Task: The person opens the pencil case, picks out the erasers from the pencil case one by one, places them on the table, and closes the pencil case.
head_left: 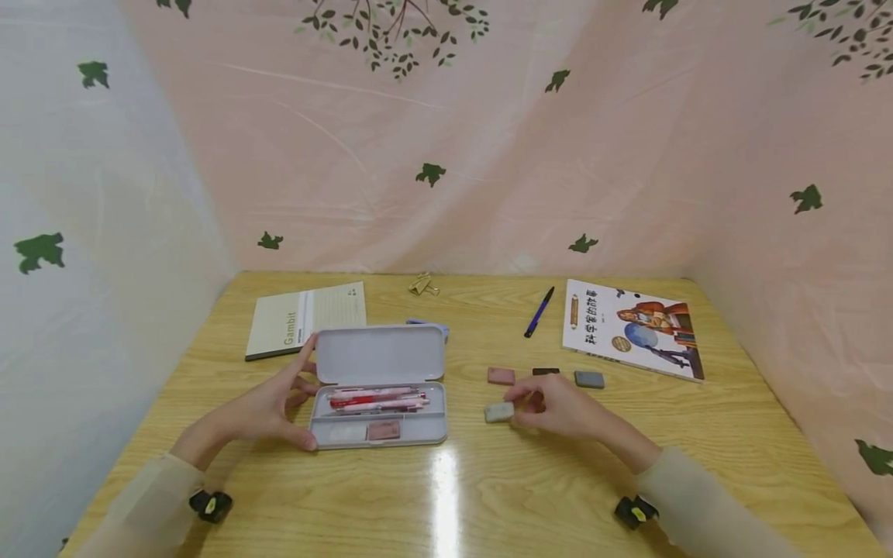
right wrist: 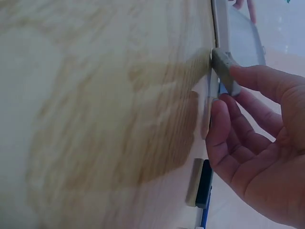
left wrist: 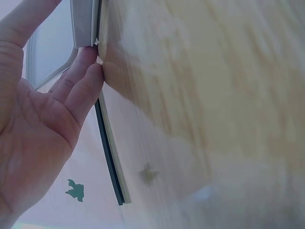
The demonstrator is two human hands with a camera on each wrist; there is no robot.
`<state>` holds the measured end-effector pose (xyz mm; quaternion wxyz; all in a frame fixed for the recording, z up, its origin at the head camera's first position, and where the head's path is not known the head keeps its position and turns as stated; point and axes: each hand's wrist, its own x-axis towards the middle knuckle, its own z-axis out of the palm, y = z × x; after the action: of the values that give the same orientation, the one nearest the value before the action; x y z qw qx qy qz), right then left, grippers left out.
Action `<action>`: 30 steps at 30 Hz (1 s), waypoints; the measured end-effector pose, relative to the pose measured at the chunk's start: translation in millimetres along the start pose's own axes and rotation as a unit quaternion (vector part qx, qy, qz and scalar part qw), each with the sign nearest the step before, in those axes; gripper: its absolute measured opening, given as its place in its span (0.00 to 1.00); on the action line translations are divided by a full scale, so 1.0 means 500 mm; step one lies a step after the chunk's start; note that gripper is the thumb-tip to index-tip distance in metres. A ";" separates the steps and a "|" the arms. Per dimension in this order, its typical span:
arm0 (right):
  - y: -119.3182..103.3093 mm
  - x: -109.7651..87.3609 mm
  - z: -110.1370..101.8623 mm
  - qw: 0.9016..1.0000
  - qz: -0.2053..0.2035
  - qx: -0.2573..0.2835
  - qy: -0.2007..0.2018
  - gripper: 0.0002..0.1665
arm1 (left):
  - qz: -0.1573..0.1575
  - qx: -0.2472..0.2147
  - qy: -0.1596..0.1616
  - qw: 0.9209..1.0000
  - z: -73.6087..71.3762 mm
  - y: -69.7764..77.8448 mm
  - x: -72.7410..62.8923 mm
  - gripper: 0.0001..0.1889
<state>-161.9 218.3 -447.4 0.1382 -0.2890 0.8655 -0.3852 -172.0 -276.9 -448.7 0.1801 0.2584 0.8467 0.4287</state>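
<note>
Head view: right fingers [head_left: 525,385] pinch one grey eraser [head_left: 497,413]; left fingers [head_left: 298,436], spread, touch one case [head_left: 380,355].

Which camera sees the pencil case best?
The head view: it shows the open pencil case nearly whole, with pens inside. The left wrist view shows only part of it, by the left hand; the right wrist view, just a piece beyond the held eraser.
</note>
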 end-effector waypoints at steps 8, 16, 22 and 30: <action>0.011 -0.006 -0.009 1.000 0.014 -0.008 -0.022 0.15 | -0.005 -0.006 0.004 1.000 0.006 -0.005 -0.001 0.78; 0.009 -0.001 -0.010 1.000 0.017 -0.017 -0.010 0.17 | -0.009 -0.006 0.004 1.000 0.004 -0.008 -0.004 0.78; -0.008 0.009 -0.019 1.000 0.011 -0.002 0.007 0.16 | -0.016 -0.001 0.002 1.000 0.004 -0.009 -0.004 0.78; -0.041 0.032 -0.023 1.000 -0.014 0.015 0.014 0.21 | -0.009 -0.004 0.004 1.000 -0.001 -0.002 -0.004 0.78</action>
<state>-172.0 204.3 -424.8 0.1252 -0.2940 0.8570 -0.4044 -170.9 -278.8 -449.3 0.1815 0.2483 0.8481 0.4314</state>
